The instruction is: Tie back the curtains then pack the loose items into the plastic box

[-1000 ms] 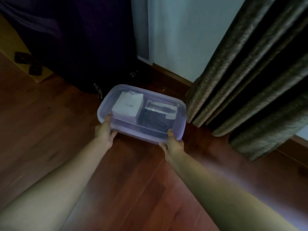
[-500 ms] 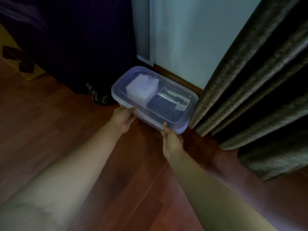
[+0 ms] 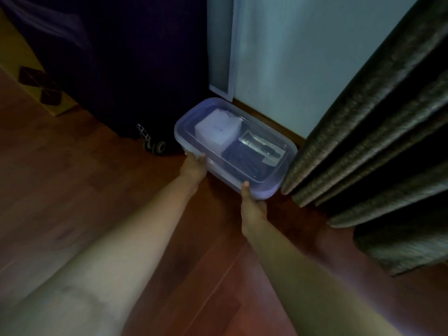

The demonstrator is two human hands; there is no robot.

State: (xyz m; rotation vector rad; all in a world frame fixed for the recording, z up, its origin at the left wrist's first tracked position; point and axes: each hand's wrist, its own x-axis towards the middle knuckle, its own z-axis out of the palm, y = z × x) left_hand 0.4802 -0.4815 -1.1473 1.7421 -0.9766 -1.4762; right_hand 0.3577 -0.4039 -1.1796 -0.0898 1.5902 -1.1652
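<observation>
Far left, a cardboard box (image 3: 36,88) with dark diamond marks sits on the wooden floor (image 3: 72,202). Next to it stands a big dark suitcase (image 3: 126,69), one small wheel (image 3: 158,147) showing at its bottom corner. Just right of that wheel the person's left hand (image 3: 194,167) holds the near left corner of the plastic box (image 3: 180,127), fingertips tucked up against the wall under the rim; how far they wrap round is hidden. The box is clear with its lid on. It lies low in the corner between the suitcase and the curtain, and its far side is close to the skirting board (image 3: 266,120) at the foot of the pale wall (image 3: 291,57). From here I cannot tell whether it rests on the floor or hangs just above it. Through the lid you can see a white carton (image 3: 217,132) at the left end, a dark bundle of cloth (image 3: 242,161) at the right end, and a clear packet (image 3: 263,147) with something dark inside lying on the bundle. The right hand (image 3: 253,209) grips the near right corner, thumb laid up on the lid's edge, the other fingers out of sight beneath. Right of that the grey-brown curtain (image 3: 363,141) hangs in heavy folds, its nearest fold just beside the box's right end; whether it touches is unclear.
</observation>
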